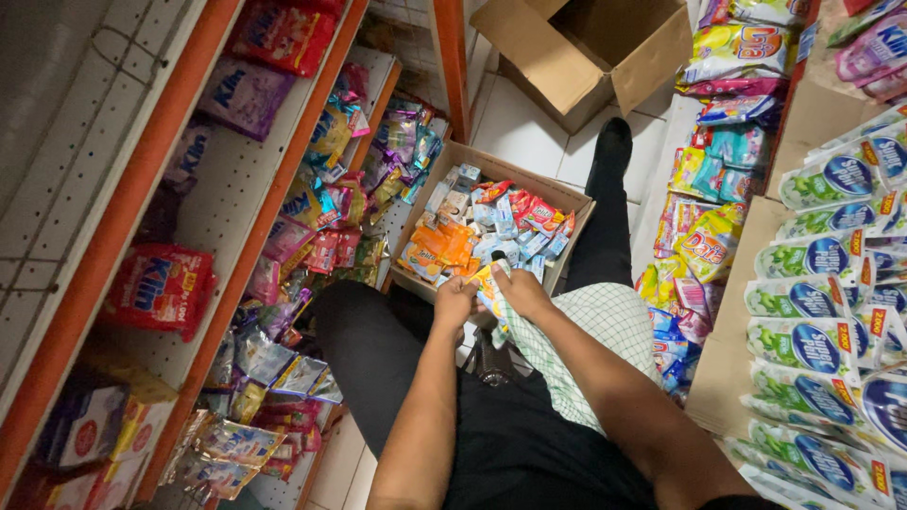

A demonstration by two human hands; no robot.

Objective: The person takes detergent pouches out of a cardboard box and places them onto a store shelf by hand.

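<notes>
a: from the head view, we are looking down at our two hands meeting over the open box (491, 175) of sachets on the floor. what are we holding?

b: we are pinching a small packet (487, 283), orange and yellow, just above the box's near edge. the left hand (454, 300) is closing its fingers round the packet's left side, and the right hand (520, 291) is gripping its upper right part, a dark tip showing just above it. both hands are curled tight, with no gap that we can see.

a: how are we judging it will handle?

b: we are guessing it is light and soft, a thin foil or plastic pouch that bends easily, and probably a bit slippery. taking it by the sealed edges looks safest, since squeezing the middle could crush it.

a: and around us?

b: we are sitting with a checked cloth (586, 331) over the lap, a shelf (236, 236) of mixed packets on our left and rows of green and white pouches (822, 255) on our right. whether the right hand is also catching the cloth, we cannot tell.
</notes>
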